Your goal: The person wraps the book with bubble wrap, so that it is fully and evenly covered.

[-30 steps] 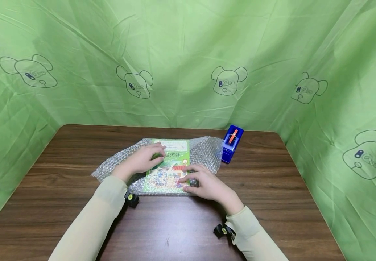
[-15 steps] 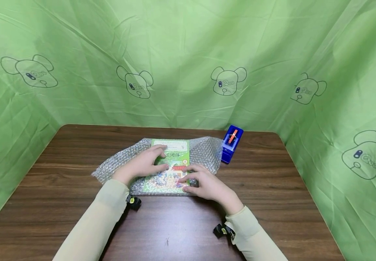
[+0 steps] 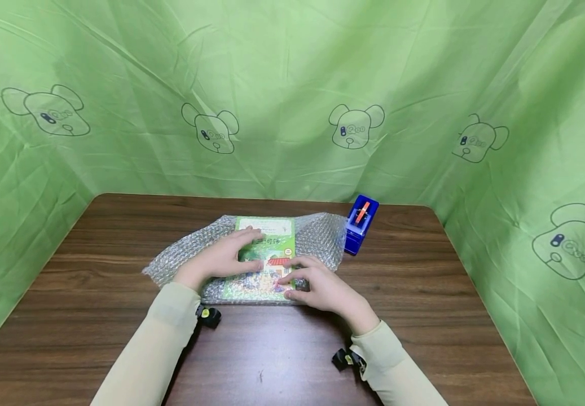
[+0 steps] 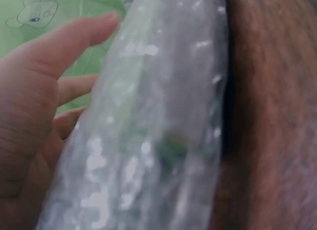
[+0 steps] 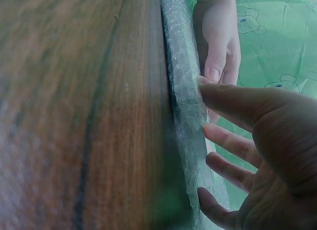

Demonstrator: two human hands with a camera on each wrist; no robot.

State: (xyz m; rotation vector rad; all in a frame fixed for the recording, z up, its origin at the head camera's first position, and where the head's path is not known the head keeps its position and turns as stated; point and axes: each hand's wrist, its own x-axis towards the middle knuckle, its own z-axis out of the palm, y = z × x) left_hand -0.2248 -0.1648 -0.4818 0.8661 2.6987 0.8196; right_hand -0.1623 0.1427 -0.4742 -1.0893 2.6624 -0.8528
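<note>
A green picture-covered book (image 3: 283,243) lies on the table inside clear bubble wrap (image 3: 322,239), whose loose ends spread out to the left and right. My left hand (image 3: 218,259) rests over the left part of the cover, fingers extended and thumb apart. On the right side, the fingertips of my right hand (image 3: 325,286) touch the wrapped cover with the fingers spread. The left wrist view shows the wrap (image 4: 148,91) up close beside my left hand (image 4: 29,96). From the right wrist, the fingertips of my right hand (image 5: 277,141) meet the wrapped book's surface.
A blue plastic case (image 3: 360,224) with an orange strip stands at the back right, beside the wrap's right end. The brown wooden table (image 3: 414,293) is enclosed by green cloth (image 3: 282,73) printed with bear heads.
My left hand has shifted slightly toward the right across the cover, its thumb moving lower and away from the fingers. My right hand and the wrapped book have stayed in place.
</note>
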